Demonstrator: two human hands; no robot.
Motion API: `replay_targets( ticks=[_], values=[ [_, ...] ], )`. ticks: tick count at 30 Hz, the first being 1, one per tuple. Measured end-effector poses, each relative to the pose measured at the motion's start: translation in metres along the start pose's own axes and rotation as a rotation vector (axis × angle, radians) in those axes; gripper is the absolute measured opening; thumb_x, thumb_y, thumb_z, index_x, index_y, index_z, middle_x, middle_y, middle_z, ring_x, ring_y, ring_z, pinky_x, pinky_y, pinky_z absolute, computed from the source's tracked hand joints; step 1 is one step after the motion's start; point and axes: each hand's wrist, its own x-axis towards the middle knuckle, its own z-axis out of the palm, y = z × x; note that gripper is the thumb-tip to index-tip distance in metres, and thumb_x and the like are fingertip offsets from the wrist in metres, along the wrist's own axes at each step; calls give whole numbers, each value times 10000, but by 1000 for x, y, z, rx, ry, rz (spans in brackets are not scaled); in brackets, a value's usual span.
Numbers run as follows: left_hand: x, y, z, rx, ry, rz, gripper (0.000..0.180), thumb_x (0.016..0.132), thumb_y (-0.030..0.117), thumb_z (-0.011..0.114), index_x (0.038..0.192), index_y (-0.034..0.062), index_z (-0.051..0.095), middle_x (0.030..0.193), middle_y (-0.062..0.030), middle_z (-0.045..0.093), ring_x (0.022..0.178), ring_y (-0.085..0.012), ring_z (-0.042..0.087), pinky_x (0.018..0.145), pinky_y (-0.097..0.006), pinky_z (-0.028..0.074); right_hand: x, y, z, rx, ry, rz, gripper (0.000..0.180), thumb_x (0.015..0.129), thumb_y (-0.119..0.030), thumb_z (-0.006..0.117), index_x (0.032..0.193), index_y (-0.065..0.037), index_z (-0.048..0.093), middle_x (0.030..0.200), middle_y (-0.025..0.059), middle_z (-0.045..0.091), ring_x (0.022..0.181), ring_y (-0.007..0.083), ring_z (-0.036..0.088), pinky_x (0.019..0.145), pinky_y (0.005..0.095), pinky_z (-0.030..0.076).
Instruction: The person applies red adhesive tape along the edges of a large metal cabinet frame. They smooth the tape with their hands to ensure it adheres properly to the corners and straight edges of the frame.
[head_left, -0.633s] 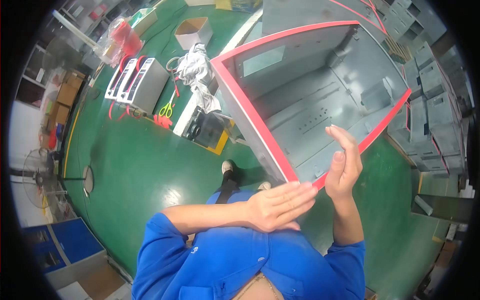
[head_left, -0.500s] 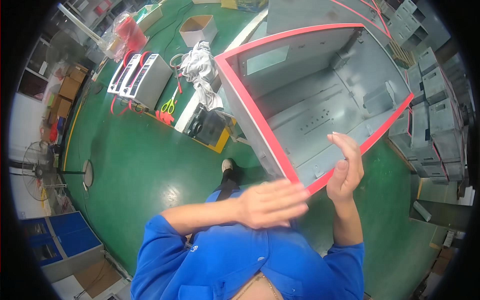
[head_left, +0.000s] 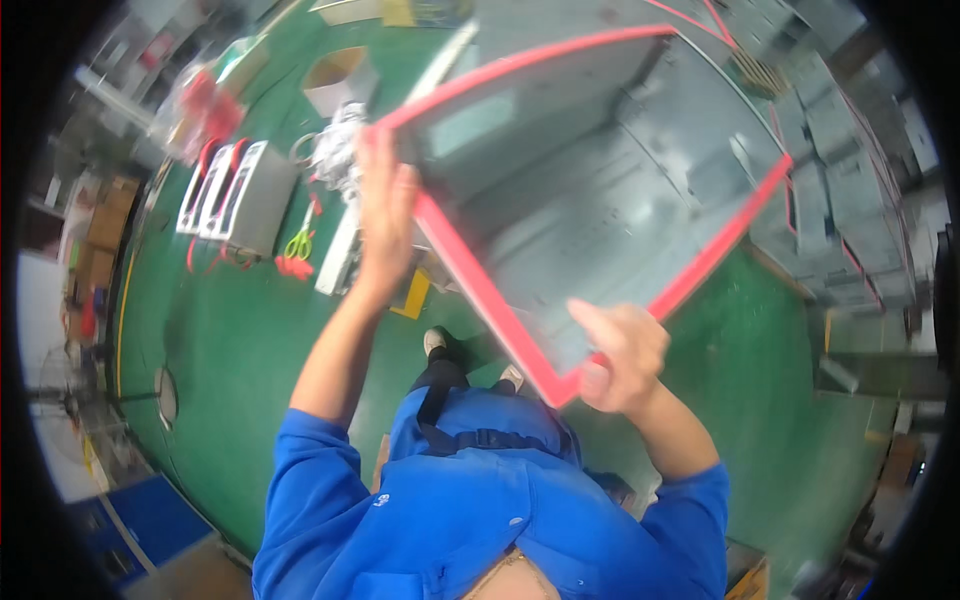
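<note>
A large, open grey metal box with a red strip along its rim (head_left: 480, 285) sits in front of the person, turned so that one corner points toward the waist; what it stands on is hidden. The bare left hand (head_left: 384, 215) lies over the rim's left side, near the far-left corner, with its fingers nearly straight; whether it grips the edge, I cannot tell. The bare right hand (head_left: 625, 352) is at the near corner, partly curled over the red strip, but blur hides whether it is closed on it. Left of the box are a crumpled whitish cloth (head_left: 338, 150), scissors with yellow-green handles (head_left: 299, 243) and white-fronted boxy devices with red loops (head_left: 262, 195). Grey metal boxes (head_left: 830, 190) are stacked to the right, beyond the green floor (head_left: 250, 380).
</note>
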Motion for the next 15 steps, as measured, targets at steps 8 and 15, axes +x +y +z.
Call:
replay_targets(
  ticks=[8, 15],
  values=[
    [53, 32, -45, 76, -128, 181, 396, 922, 172, 412, 1265, -26, 408, 1318, -180, 392, 1241, -259, 353, 1026, -333, 251, 56, -78, 71, -123, 199, -517, 321, 773, -202, 496, 1016, 7, 513, 855, 99, 540, 808, 236, 538, 722, 366, 442],
    [-6, 131, -34, -267, -439, 385, 399, 858, 127, 429, 1195, -85, 455, 1252, -222, 447, 1217, -316, 386, 1019, -404, 260, 48, -164, 37, -283, -67, -1119, 328, 804, -209, 449, 934, 55, 594, 920, 182, 571, 821, 318, 545, 741, 425, 453]
  ],
)
